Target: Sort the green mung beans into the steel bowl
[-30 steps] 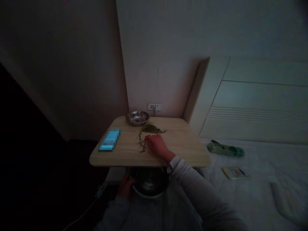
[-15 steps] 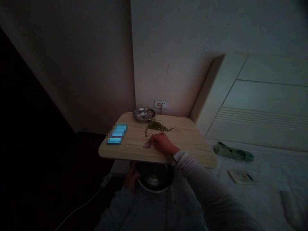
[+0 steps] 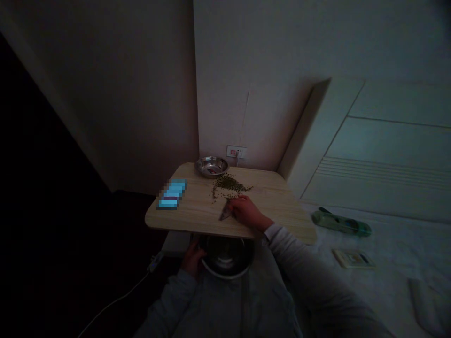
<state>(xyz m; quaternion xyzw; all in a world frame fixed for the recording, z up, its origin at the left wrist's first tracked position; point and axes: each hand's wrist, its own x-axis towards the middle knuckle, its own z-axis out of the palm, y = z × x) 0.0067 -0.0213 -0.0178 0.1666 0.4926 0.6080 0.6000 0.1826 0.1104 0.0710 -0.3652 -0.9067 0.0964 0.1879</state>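
Observation:
My right hand [image 3: 247,211] is closed on a small, pale, flat card-like piece [image 3: 225,211], tilted with its lower corner at the wooden table top [image 3: 197,218]. Just beyond it lies a loose heap of small green beans [image 3: 229,183], with stray ones scattered around. Below the table's front edge, my left hand [image 3: 193,259] grips the left rim of a large metal bowl [image 3: 227,270] on my lap. The far side of that bowl is hidden under the table top. Its inside is too dark to make out.
A shallow steel dish [image 3: 212,167] stands at the table's back edge. On the left lies a phone [image 3: 172,194] with a lit, blurred screen. A wall socket [image 3: 236,152] is behind. To the right, a bed [image 3: 391,295] holds a green case [image 3: 341,223] and a light box [image 3: 353,258].
My right hand has shifted slightly right with the flat piece, which now stands steeper. The few beans by it near the front edge no longer show there. My left hand stays on the bowl.

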